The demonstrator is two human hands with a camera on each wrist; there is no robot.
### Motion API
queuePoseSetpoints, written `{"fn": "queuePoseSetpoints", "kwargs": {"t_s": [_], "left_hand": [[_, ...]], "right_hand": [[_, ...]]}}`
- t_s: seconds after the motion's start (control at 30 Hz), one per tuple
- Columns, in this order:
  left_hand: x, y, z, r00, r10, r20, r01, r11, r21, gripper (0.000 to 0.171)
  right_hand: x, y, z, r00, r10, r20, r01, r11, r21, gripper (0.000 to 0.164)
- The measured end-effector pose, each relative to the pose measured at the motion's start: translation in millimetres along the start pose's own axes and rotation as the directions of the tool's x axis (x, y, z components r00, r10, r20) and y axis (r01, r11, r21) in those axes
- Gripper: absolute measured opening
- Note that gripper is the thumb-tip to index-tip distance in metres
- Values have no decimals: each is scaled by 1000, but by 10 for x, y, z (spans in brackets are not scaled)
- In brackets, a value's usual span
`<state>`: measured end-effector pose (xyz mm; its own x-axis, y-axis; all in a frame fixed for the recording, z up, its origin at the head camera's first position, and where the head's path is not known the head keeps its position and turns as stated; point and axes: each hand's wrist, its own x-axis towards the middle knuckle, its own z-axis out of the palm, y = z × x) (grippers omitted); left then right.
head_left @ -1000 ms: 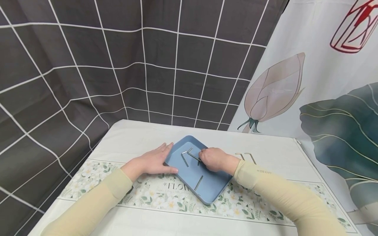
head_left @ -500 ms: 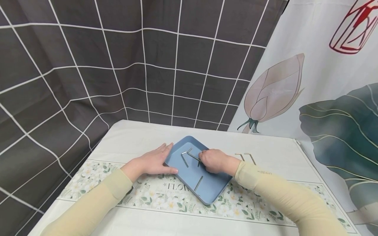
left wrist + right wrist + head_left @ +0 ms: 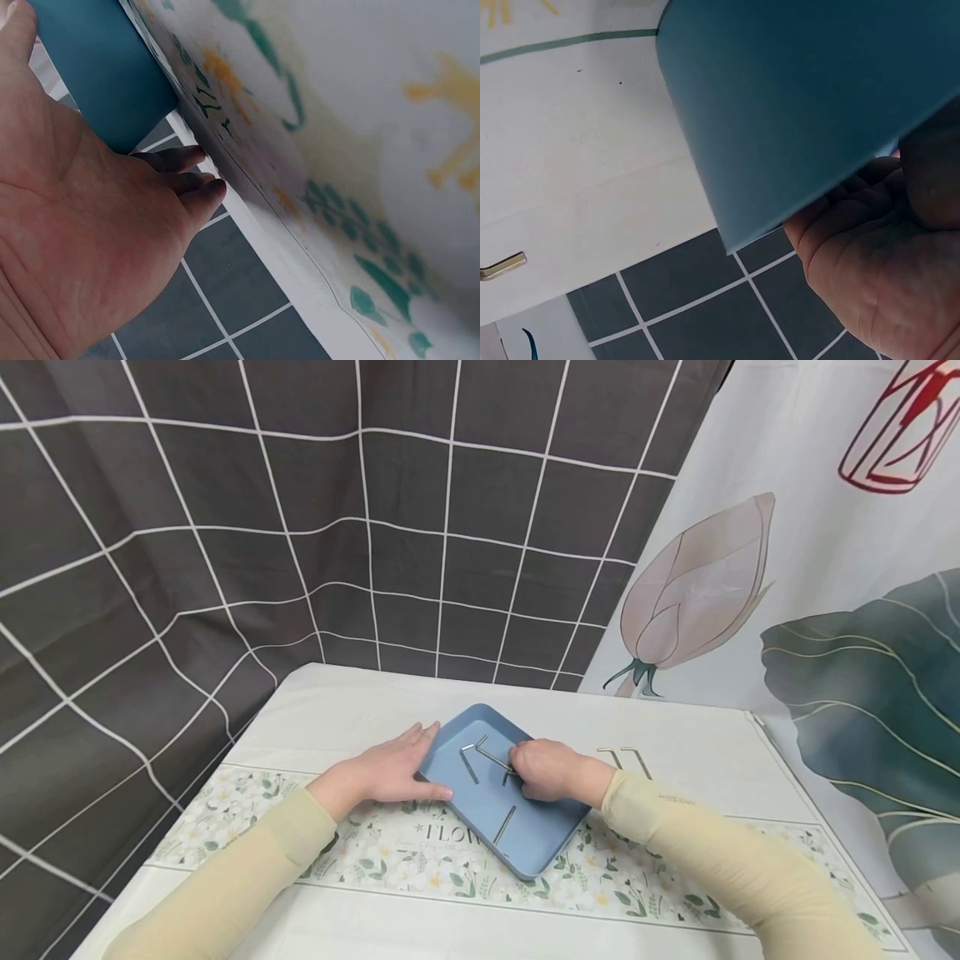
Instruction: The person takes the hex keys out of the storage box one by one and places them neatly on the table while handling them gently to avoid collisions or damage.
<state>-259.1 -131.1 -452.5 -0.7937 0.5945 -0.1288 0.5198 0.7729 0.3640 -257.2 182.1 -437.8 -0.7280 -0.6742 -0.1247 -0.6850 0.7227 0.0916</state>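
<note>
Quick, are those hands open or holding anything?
Left hand: open, touching the tray.
Right hand: curled over the tray; whether it holds anything cannot be told.

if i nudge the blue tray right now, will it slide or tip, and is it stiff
The blue tray would probably slide rather than tip: it is wide, shallow and lies on the tablecloth. Its straight, even walls suggest a fairly stiff body. The L-shaped hex keys lying loose on its floor may well shift with it.
</note>
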Motion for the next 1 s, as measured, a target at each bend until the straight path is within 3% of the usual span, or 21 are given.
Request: {"fn": "queuePoseSetpoints", "kwargs": {"t_s": [0.4,1.0], "left_hand": [[2,-7,-5,1000,2,-2,-2,1000,2,131],[-15,31,-34,1000,-6,13,6,1000,-6,130]], "right_hand": [[-56,29,-111,998,53,-15,-50,990,130,14],[-163,94,-182,996,62,-71,-50,986,159,16]]}}
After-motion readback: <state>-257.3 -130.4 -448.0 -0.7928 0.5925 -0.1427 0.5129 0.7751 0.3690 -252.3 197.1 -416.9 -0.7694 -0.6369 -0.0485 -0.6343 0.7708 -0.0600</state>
